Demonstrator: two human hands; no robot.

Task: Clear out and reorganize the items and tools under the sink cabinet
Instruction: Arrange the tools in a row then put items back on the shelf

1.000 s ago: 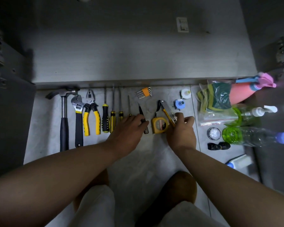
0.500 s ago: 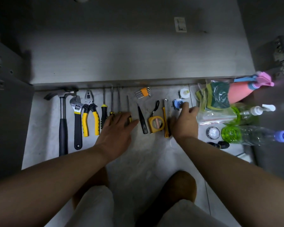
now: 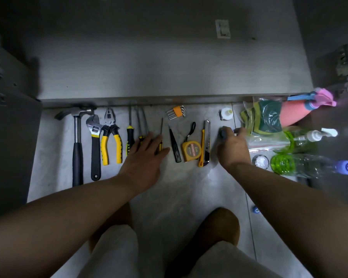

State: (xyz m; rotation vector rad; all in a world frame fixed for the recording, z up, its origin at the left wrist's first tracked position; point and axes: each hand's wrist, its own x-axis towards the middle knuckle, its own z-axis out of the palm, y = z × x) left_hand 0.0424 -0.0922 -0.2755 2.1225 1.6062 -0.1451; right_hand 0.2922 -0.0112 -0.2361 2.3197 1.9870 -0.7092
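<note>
Tools lie in a row on the floor before the open sink cabinet (image 3: 169, 73): hammer (image 3: 77, 145), adjustable wrench (image 3: 94, 143), yellow pliers (image 3: 110, 139), several screwdrivers (image 3: 130, 137), a black pointed tool (image 3: 174, 146), yellow tape measure (image 3: 190, 150), yellow utility knife (image 3: 205, 145) and hex keys (image 3: 176, 112). My left hand (image 3: 145, 157) lies flat, fingers straight, on the screwdriver handles. My right hand (image 3: 232, 147) curls its fingers round a small blue-and-white roll (image 3: 223, 133), mostly hidden.
At the right lie a bag of green sponges (image 3: 265, 119), a pink spray bottle (image 3: 297, 113), a pump bottle (image 3: 307, 137), a green clear bottle (image 3: 309, 165), a white cap (image 3: 226, 114) and a small round lid (image 3: 260, 161). My knees fill the bottom.
My right hand has left the utility knife lying straight beside the tape measure and moved right onto the small blue roll. My left hand slid left from the black tool onto the screwdrivers.
</note>
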